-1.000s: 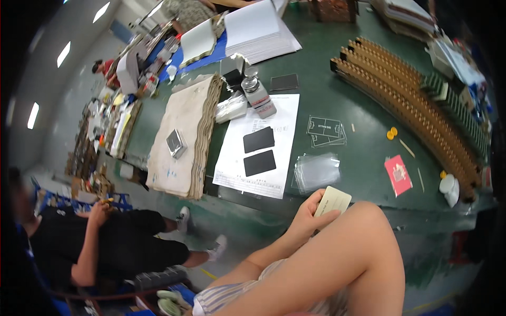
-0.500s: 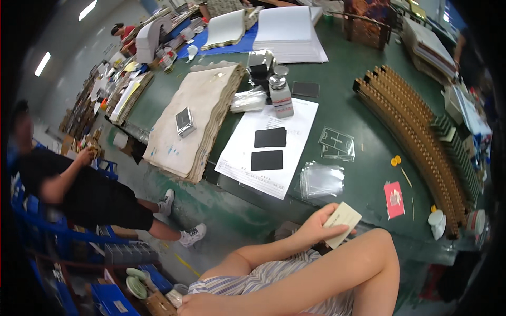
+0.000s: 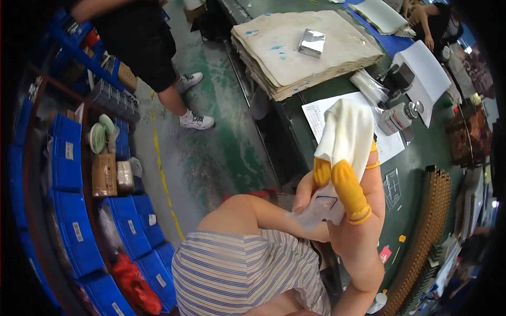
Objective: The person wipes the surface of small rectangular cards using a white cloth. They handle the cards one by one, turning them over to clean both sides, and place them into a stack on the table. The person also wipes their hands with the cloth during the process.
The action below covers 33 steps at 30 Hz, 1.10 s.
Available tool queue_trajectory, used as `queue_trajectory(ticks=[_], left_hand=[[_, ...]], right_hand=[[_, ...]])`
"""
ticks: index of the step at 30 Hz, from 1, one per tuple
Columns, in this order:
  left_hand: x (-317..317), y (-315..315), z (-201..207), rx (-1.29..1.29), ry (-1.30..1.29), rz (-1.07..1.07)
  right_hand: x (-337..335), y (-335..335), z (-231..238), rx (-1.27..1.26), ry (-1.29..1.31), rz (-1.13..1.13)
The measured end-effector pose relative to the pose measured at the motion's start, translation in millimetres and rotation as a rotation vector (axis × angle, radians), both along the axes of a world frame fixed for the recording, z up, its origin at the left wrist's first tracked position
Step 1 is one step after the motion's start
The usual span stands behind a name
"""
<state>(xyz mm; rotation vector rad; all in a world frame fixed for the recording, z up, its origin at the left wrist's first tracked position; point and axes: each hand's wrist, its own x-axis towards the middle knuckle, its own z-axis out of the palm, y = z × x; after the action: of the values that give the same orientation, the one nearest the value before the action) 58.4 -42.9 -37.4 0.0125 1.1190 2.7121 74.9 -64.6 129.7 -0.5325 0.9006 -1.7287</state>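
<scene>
My right hand is raised close in front of me, fingers upward. Yellow finger cots with rolled rims cover some of its fingers. A soft white cloth is pinched in them and drapes over the top. My left hand is beside and behind it, mostly hidden, with its thumb showing. Between the hands hangs a thin translucent piece with a dark blue line, partly blurred; which hand holds it is unclear. The green table and a printed sheet lie behind the hands.
A thick stack of stained cream sheets bears a small silver box. A bottle with a metal cap stands right of it. Brown ridged strips line the right. At left are blue bins and a standing person.
The view has swung left toward the shelves. My right hand has come from the lower left to the front, now with the white cloth. The pale card my left hand held is out of sight.
</scene>
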Motion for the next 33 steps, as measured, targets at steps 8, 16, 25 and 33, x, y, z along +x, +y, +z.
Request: queue_trajectory(ticks=[8, 16, 25, 33], left_hand=[[-16.6, -10.0, 0.2, -0.031, 0.006, -0.039], [-15.2, -9.0, -11.5, -0.090, 0.035, -0.014], [-9.9, -8.1, -1.6, 0.049, -0.106, -0.045], [-10.9, -10.7, -6.3, -0.063, 0.005, 0.197]], right_hand=[[16.3, -18.0, 29.7, -0.197, 1.298, 0.686], [30.1, -1.8, 4.6, -0.070, 0.601, 0.730], [-44.2, 2.9, -23.9, -0.066, -0.215, 0.043], [-67.4, 32.3, -39.8, -0.055, -0.025, -0.309]])
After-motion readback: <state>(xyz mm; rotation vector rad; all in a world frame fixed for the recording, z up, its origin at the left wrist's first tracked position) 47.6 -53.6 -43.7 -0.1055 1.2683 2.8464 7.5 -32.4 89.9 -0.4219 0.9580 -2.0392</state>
